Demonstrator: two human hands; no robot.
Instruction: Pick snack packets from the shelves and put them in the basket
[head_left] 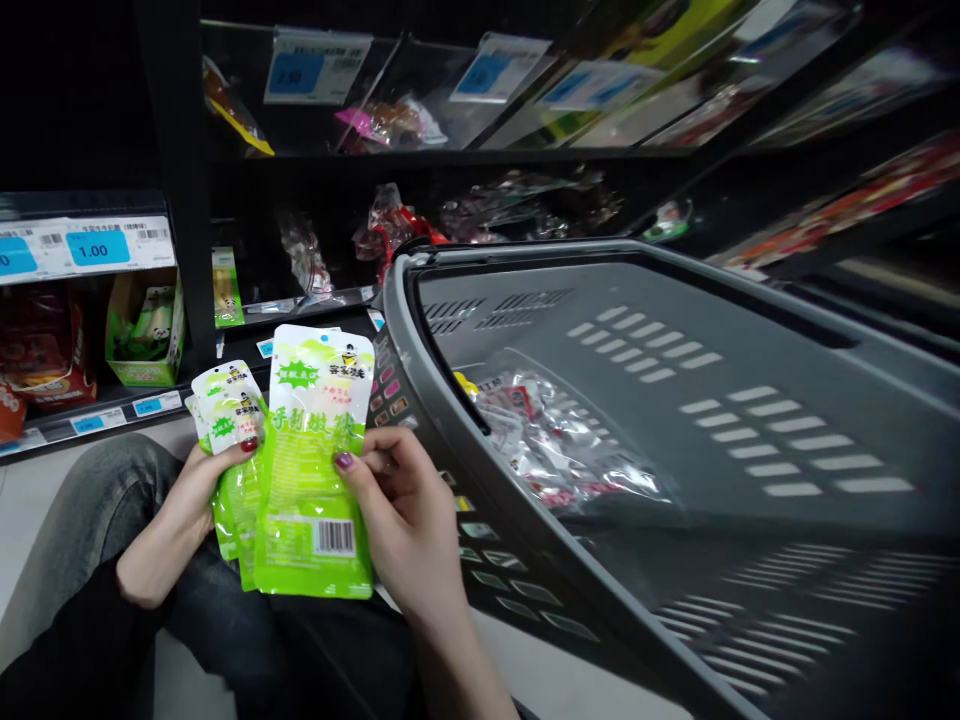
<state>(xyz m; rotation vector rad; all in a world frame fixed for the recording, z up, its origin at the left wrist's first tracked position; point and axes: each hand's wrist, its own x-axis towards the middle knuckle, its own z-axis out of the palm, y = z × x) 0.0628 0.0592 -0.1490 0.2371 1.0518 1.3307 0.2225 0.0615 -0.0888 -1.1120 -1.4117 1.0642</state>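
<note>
My left hand (184,510) is closed round several green-and-white snack packets (232,440), its thumb pressed on their front. In my right hand (409,510) one more packet of the same kind, a green snack packet (311,500), is pinched at its right edge between thumb and fingers. That packet stands upright, printed side toward me, a barcode near its bottom. It overlaps part of the left hand's packets. Both hands are above my lap, left of a grey shopping basket (750,560). Clear plastic snack bags (555,440) with red print lie inside the basket.
Dark shelves with price tags (120,245) rise in front. A green carton (146,330) holding panda-printed packets and a red box (45,345) stand on the lower left shelf. Loose bags (394,225) lie behind the basket's rim. My bent knee (97,500) is at the left.
</note>
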